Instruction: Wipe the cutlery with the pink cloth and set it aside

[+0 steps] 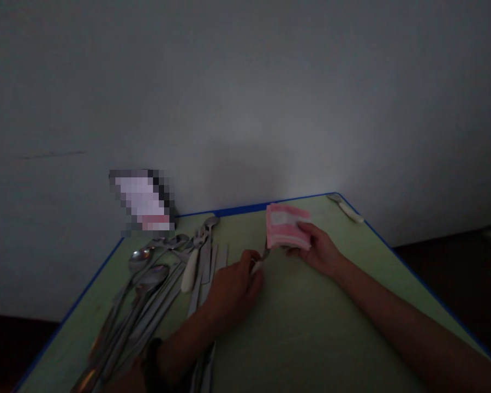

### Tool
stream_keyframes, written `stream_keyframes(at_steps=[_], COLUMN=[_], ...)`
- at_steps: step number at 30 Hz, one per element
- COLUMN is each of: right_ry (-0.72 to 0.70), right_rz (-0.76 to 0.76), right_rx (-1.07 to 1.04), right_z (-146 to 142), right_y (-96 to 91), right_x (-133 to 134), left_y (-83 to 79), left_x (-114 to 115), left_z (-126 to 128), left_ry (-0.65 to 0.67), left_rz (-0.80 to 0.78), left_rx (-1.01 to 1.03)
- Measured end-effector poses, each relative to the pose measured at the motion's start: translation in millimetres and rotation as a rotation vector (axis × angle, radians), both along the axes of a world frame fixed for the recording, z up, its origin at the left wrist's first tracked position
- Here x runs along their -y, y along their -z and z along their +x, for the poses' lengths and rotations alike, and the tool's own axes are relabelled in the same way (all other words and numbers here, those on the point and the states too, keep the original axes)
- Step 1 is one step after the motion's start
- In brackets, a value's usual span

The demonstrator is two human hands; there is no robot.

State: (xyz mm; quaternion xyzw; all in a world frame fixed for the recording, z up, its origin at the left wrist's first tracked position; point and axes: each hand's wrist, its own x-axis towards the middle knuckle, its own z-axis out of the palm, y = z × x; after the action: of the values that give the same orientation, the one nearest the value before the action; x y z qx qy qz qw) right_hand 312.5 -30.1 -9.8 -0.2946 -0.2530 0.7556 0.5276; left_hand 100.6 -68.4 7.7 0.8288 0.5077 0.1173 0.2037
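Head view: a grey wall (245, 82) fills the background, and a pale green table (311, 333) edged in blue stands against it. Along the table's left side lies a loose heap of metal cutlery (157, 305), spoon bowls mostly toward the wall. Behind it is a blurred-out bright object (143, 199). The left hand (238, 281) curls closed around the pale handle of a utensil (265, 252), just right of the heap; the right hand (319, 248) pinches a folded pink-and-white cloth (288, 225), thumb on top. The utensil's metal neck runs up to the cloth, which hides its far end, so its type cannot be told. Wiping that end seems the step in hand; the next move calls for a firm handle grip and gentle cloth pressure. Smallest, a white-handled piece (347, 209) lies apart in the far right corner.
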Motion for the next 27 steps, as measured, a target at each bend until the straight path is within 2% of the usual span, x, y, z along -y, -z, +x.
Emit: stream_keyframes(at_steps=[5,8,10,14,17,20,23,27], right_ry=[0.114,0.128,0.135,0.143,0.143,0.109,0.090,0.016], right_rz=[0.051,0.033,0.021,0.058,0.167,0.222,0.160,0.097], right_rx=[0.018,0.051,0.048,0.103,0.242,0.351,0.229,0.044], right_z=[-5.0,-6.5,-6.4,-7.2,-9.1,-10.3,-9.6,-5.0], right_y=[2.0,3.3,4.0,8.2,14.4,17.6,12.0,1.7], right_x=[2.2,2.7,1.7,0.0,2.2,5.6,6.7,4.0], left_y=[2.5,2.7,1.7,1.1,3.7,5.6,4.5,1.3], left_x=[-4.3,-8.5,-9.8,-9.0,-9.1,-11.3,-13.2,-12.9], left_z=[-4.2,-6.0,-7.1,-8.1,-6.9,-4.7,-3.2,-2.5], left_ry=[0.004,-0.023,-0.039,-0.069,-0.038,-0.049,-0.090,-0.086], left_rz=[-0.126,-0.170,-0.180,-0.089,-0.021,-0.067,-0.157,-0.164], left_rx=[0.286,0.474,0.513,0.474,0.464,0.475,0.439,0.242])
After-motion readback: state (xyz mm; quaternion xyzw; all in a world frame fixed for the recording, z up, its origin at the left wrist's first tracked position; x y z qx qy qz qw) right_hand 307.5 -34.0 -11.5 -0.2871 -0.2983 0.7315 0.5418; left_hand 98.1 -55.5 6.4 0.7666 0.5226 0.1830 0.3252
